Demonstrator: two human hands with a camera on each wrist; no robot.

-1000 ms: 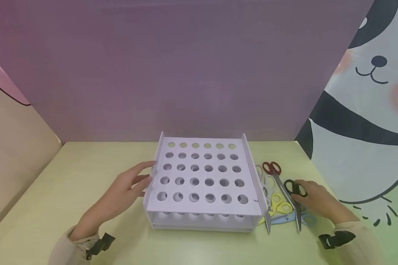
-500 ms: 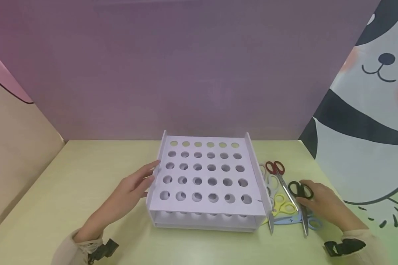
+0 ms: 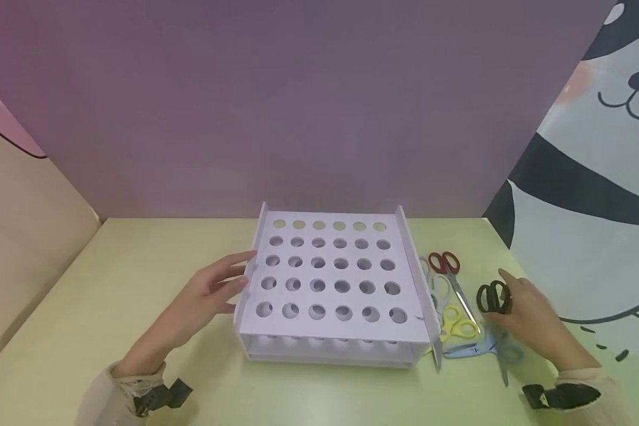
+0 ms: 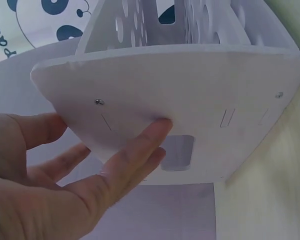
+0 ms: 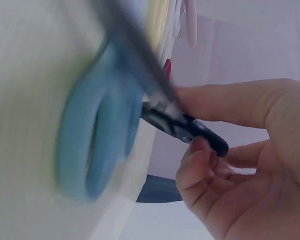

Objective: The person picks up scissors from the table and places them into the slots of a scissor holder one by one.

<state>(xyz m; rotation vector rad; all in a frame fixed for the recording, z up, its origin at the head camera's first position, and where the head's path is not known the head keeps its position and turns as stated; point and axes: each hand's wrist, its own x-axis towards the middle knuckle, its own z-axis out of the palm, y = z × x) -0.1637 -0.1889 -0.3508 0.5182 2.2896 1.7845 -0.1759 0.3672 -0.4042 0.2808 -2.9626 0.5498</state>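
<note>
A white rack with rows of round holes stands on the table. My left hand is at its left side; in the left wrist view, outstretched fingers touch the flat side panel, which has a rectangular cutout. Right of the rack, my right hand holds a pair of scissors by the black handles. The right wrist view has thumb and fingers pinching the black handle. The blurred blades point away from the palm and pass over the light-blue scissors.
Several other scissors overlap in a pile at the rack's right: red-handled ones, yellow ones, light-blue ones and white-handled ones. A purple panel closes off the back of the table; a panda picture covers the right wall.
My right hand has shifted right and slightly up with the black-handled scissors, whose handles have tilted. The left hand stays at the rack's side. The head view has turned a little.
</note>
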